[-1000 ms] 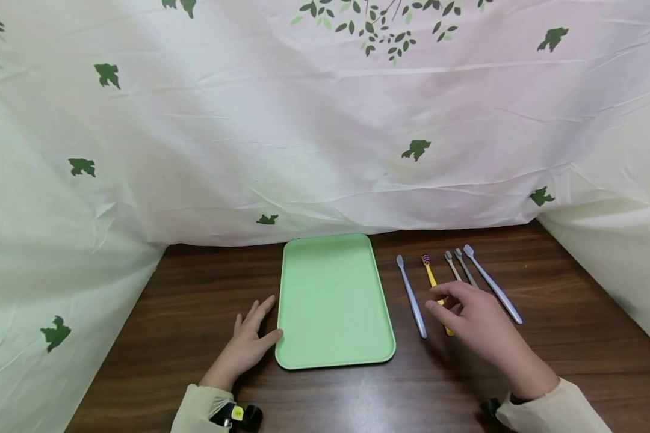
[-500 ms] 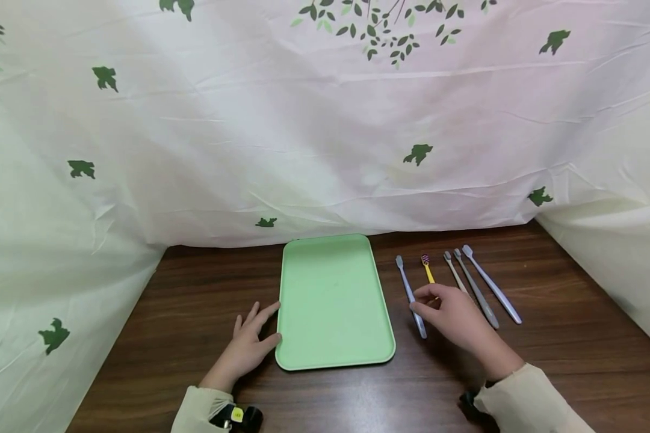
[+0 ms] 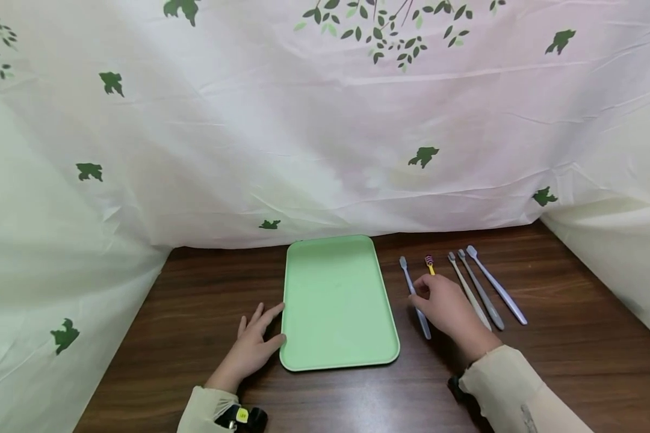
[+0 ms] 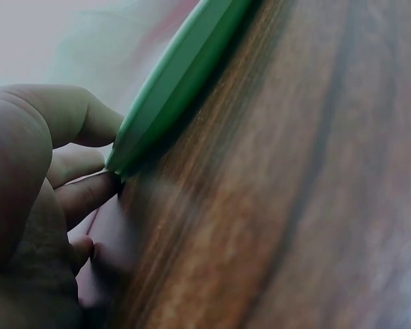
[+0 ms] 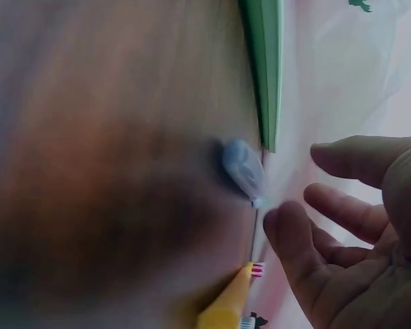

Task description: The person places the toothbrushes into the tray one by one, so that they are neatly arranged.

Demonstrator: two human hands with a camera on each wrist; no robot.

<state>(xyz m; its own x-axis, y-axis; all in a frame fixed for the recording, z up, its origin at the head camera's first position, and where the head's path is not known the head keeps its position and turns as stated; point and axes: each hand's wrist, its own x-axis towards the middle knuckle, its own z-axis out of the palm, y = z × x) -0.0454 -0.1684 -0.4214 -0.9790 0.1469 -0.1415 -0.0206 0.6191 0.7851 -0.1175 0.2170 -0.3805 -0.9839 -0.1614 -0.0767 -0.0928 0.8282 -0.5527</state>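
My left hand (image 3: pixel 251 349) lies at the left side of a light green tray (image 3: pixel 338 300), its fingertips and thumb touching the rim (image 4: pixel 157 103). The fingers look spread and loosely straight. Just above a light blue toothbrush (image 3: pixel 424 328) hovers my right hand (image 3: pixel 448 307). In the right wrist view, its thumb and fingers stand apart with nothing between them, and the blue toothbrush (image 5: pixel 243 168) lies on the table beyond the fingertips. A yellow toothbrush (image 3: pixel 431 269) is mostly hidden beneath the right hand; its handle (image 5: pixel 222 308) shows in the right wrist view.
Right of my right hand lie a beige toothbrush (image 3: pixel 471 294), a grey toothbrush (image 3: pixel 483 293) and a lavender toothbrush (image 3: pixel 499 287), roughly side by side. They rest on a dark wooden table (image 3: pixel 206 300). A white cloth (image 3: pixel 303 150) with green prints hangs behind it.
My right hand has moved left, from over the yellow and grey toothbrushes to above the light blue one. The left hand stays at the tray's left rim.
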